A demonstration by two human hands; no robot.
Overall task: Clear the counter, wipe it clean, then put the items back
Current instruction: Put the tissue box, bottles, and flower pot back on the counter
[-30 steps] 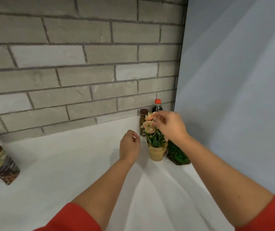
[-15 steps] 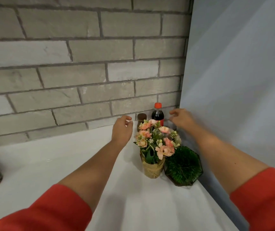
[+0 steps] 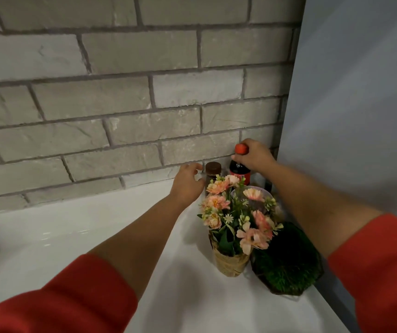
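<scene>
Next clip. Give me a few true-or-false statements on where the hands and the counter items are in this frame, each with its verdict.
1. The right hand grips the cola bottle near its red cap. True.
2. The left hand holds the flower pot. False: it reaches, fingers loosely curved, next to the brown-lidded jar; the pot stands untouched on the counter.
3. The brown-lidded jar stands left of the cola bottle, by the brick wall. True.
4. The green plant bowl sits left of the flower pot. False: it sits right of it.
</scene>
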